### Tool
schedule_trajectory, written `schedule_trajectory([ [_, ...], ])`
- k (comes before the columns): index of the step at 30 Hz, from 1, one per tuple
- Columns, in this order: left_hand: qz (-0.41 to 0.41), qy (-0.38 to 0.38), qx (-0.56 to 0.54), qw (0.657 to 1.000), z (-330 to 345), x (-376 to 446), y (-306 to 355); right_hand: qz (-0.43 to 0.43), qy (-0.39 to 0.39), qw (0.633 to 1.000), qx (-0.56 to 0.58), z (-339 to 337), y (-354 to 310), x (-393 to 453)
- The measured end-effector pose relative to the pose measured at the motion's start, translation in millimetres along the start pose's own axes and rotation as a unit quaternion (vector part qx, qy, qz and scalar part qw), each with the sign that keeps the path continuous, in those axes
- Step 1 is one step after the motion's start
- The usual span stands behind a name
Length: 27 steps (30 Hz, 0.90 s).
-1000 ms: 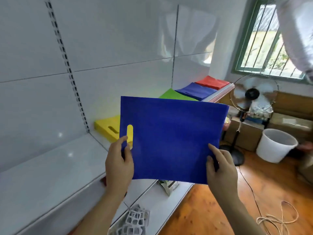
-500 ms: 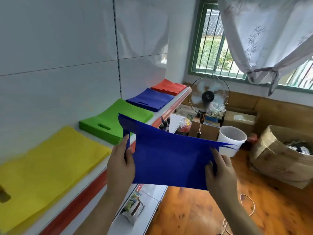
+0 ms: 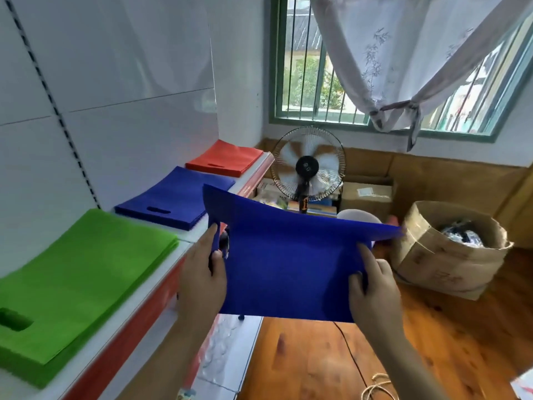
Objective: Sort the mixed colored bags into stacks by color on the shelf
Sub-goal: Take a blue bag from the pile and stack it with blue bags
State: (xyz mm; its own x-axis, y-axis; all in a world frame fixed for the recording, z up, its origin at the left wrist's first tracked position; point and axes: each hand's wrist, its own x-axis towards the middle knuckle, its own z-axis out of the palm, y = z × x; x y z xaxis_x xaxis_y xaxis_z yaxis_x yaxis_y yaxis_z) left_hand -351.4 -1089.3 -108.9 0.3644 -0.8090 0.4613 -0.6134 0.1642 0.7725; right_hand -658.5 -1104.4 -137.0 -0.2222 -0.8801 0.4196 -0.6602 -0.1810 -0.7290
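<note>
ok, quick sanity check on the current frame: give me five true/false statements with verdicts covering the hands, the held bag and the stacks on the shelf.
1. Both hands hold the blue bag. True: the left hand grips its handle edge, the right hand pinches the opposite side.
2. The held bag already lies on the blue stack. False: it is in the air, in front of the shelf.
3. The blue stack sits between the green stack and the red stack. True.
4. The red stack is nearest the camera. False: it is farthest; green is nearest.
5. The fan stands on the shelf. False: it stands beyond the shelf's end.
</note>
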Motion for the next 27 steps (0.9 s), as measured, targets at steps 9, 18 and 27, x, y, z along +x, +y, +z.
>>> schedule_trajectory([
  [9, -0.058, 0.063, 0.027, 0.996, 89, 85, 6, -0.071, -0.053, 0.996, 0.013, 44, 41, 163],
  [18, -0.131, 0.174, 0.082, 0.973, 87, 161, -50, -0.131, -0.142, 0.979, 0.06, 163, 6, 260],
  [27, -0.158, 0.282, 0.125, 0.938, 57, 217, -94, -0.222, -0.198, 0.952, 0.074, 286, -61, 340],
])
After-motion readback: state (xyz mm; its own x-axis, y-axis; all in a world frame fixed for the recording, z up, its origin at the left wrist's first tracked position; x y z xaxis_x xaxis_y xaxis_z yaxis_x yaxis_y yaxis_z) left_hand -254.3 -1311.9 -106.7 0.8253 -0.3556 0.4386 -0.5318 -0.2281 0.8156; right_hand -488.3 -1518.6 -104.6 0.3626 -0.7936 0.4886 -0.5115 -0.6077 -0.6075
